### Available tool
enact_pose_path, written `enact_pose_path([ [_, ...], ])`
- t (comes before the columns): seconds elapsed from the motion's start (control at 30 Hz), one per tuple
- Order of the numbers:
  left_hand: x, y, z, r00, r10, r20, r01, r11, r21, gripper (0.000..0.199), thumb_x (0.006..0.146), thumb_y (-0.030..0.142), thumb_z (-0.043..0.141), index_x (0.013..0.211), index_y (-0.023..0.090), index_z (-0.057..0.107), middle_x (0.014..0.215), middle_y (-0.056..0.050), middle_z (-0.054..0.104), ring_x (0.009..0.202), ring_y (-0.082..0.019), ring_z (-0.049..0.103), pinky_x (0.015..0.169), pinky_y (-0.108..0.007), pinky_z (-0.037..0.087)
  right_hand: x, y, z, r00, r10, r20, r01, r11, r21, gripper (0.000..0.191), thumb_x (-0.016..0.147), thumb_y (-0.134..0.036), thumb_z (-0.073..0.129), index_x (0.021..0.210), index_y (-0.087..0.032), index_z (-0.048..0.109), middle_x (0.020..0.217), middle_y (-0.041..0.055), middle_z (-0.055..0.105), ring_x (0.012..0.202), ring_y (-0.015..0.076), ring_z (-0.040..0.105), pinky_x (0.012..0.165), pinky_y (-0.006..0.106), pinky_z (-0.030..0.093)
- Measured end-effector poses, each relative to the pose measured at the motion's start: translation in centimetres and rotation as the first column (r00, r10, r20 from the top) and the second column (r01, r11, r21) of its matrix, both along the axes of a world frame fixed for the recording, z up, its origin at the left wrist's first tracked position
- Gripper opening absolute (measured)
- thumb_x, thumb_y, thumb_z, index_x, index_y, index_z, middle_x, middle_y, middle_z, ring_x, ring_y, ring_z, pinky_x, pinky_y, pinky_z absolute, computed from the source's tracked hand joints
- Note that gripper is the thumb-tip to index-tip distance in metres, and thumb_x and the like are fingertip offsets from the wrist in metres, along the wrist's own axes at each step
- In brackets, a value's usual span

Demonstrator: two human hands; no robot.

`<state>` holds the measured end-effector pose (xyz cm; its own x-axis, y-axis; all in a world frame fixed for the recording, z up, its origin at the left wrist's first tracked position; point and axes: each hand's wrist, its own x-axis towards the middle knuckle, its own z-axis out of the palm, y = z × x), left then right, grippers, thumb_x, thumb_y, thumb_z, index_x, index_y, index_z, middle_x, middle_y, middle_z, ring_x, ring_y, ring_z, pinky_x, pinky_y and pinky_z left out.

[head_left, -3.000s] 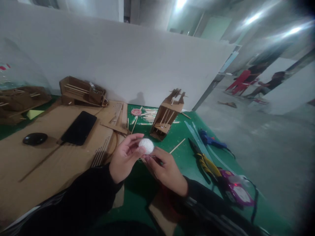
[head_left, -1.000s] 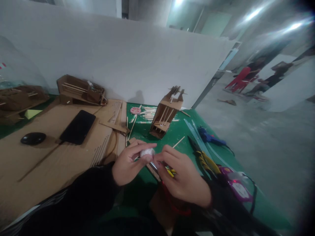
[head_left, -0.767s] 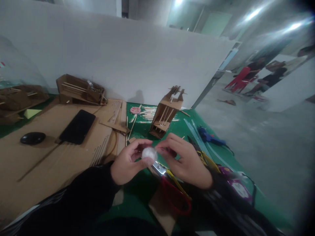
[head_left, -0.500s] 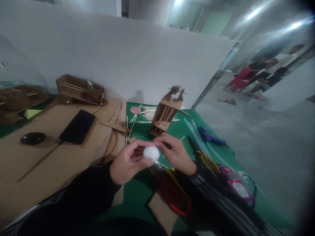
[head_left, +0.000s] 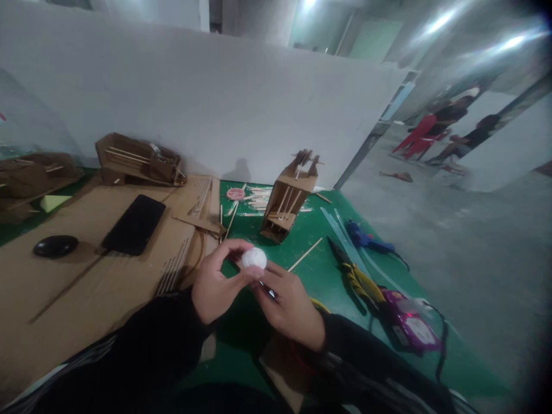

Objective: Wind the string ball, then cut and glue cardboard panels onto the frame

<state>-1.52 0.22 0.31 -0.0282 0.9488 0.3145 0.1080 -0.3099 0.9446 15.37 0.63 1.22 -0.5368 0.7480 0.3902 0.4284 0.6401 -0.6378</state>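
A round white ball [head_left: 254, 261] is gripped between the thumb and fingers of my left hand [head_left: 218, 282], near the middle of the view. My right hand [head_left: 287, 302] is closed just below and to the right of the ball, its fingertips against the ball's underside. A bit of shiny metal shows at the right fingers; whether they hold it is hard to make out. Beyond the hands, a cardboard frame with thin sticks [head_left: 290, 198] stands upright on the green table [head_left: 302, 293].
Pliers with yellow handles [head_left: 360, 282], a blue glue gun [head_left: 371, 238] and a purple device [head_left: 409, 325] lie at right. A phone [head_left: 135, 224], a black mouse [head_left: 56, 246] and a cardboard structure [head_left: 138, 160] are at left. People sit in the background.
My right hand has moved down and toward me, from the ball's upper right side to beneath it. The ball has shifted slightly left and up in my left hand.
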Motion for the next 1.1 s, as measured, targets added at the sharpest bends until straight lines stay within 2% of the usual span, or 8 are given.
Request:
enact_pose_path([
  [0.07,0.0,0.1,-0.2,1.000,-0.006,0.026,0.006,1.000,0.011,0.028,0.078,0.026,0.076,0.103,0.021,0.064,0.100,-0.003,0.067,0.093,-0.017,0.063,0.085,-0.027,0.049,0.1,-0.6,0.7,0.999,0.013,0.046,-0.015,0.999,0.041,0.018,0.092,-0.015,0.047,0.087,-0.017,0.064,0.080,0.0062,0.057,0.071,0.0170,0.053,0.061,0.027,0.041],
  [0.2,0.2,0.1,-0.5,0.976,-0.150,0.156,0.158,0.986,-0.042,0.022,0.082,0.024,0.073,0.102,0.022,0.066,0.102,-0.002,0.065,0.091,-0.015,0.065,0.081,-0.024,0.052,0.9,-1.2,2.3,0.995,0.049,0.091,-0.056,0.995,0.079,0.013,0.090,-0.012,0.047,0.084,-0.017,0.057,0.078,0.0049,0.055,0.067,0.0158,0.051,0.059,0.027,0.039],
  [0.3,0.3,0.1,-0.3,0.971,-0.188,0.148,0.189,0.982,0.004,0.021,0.084,0.024,0.071,0.105,0.025,0.071,0.105,-0.003,0.065,0.098,-0.015,0.064,0.087,-0.024,0.051,1.5,-1.2,3.6,0.994,0.051,0.093,-0.064,0.987,0.147,0.010,0.088,-0.010,0.047,0.085,-0.017,0.054,0.075,0.0027,0.052,0.064,0.0148,0.048,0.056,0.027,0.036],
  [0.47,0.3,-0.1,0.4,0.974,-0.216,0.061,0.212,0.975,0.064,0.024,0.088,0.024,0.066,0.110,0.027,0.073,0.105,-0.004,0.067,0.099,-0.014,0.063,0.086,-0.022,0.050,2.2,-0.1,5.6,0.997,0.042,0.068,-0.056,0.973,0.223,0.015,0.093,-0.011,0.047,0.093,-0.016,0.060,0.078,0.0036,0.055,0.069,0.0149,0.050,0.058,0.026,0.037],
  [0.57,0.3,-0.3,0.5,0.944,-0.269,0.189,0.271,0.962,0.014,0.028,0.086,0.025,0.069,0.114,0.028,0.071,0.110,-0.003,0.068,0.099,-0.014,0.065,0.087,-0.021,0.051,2.3,1.2,6.1,0.999,0.034,0.003,-0.034,0.978,0.204,0.013,0.094,-0.014,0.050,0.092,-0.016,0.063,0.079,0.0040,0.058,0.070,0.0148,0.052,0.060,0.026,0.040],
  [0.73,0.3,-0.6,0.6,0.880,-0.295,0.372,0.352,0.931,-0.095,0.040,0.079,0.022,0.077,0.117,0.029,0.066,0.116,-0.002,0.069,0.106,-0.015,0.066,0.093,-0.022,0.051,1.9,3.4,5.1,0.993,0.002,-0.120,0.007,0.997,0.077,0.013,0.094,-0.021,0.055,0.088,-0.017,0.066,0.078,0.0032,0.062,0.068,0.0143,0.055,0.061,0.026,0.041],
  [0.9,0.3,-0.8,0.7,0.871,-0.325,0.369,0.367,0.929,-0.049,0.037,0.080,0.019,0.075,0.116,0.027,0.067,0.122,-0.003,0.065,0.113,-0.016,0.063,0.096,-0.023,0.050,1.3,4.3,2.2,0.970,-0.063,-0.234,0.022,0.984,-0.176,0.019,0.093,-0.032,0.057,0.086,-0.018,0.067,0.078,0.0028,0.066,0.070,0.0155,0.058,0.063,0.026,0.045],
  [1.1,0.4,-0.5,0.5,0.917,-0.231,0.325,0.264,0.963,-0.059,0.035,0.083,0.022,0.073,0.116,0.023,0.065,0.121,-0.006,0.063,0.108,-0.017,0.063,0.091,-0.024,0.053,0.7,3.1,-0.3,0.965,-0.103,-0.240,0.049,0.974,-0.221,0.019,0.094,-0.028,0.053,0.087,-0.017,0.067,0.081,0.0036,0.066,0.074,0.0165,0.060,0.066,0.026,0.047],
])
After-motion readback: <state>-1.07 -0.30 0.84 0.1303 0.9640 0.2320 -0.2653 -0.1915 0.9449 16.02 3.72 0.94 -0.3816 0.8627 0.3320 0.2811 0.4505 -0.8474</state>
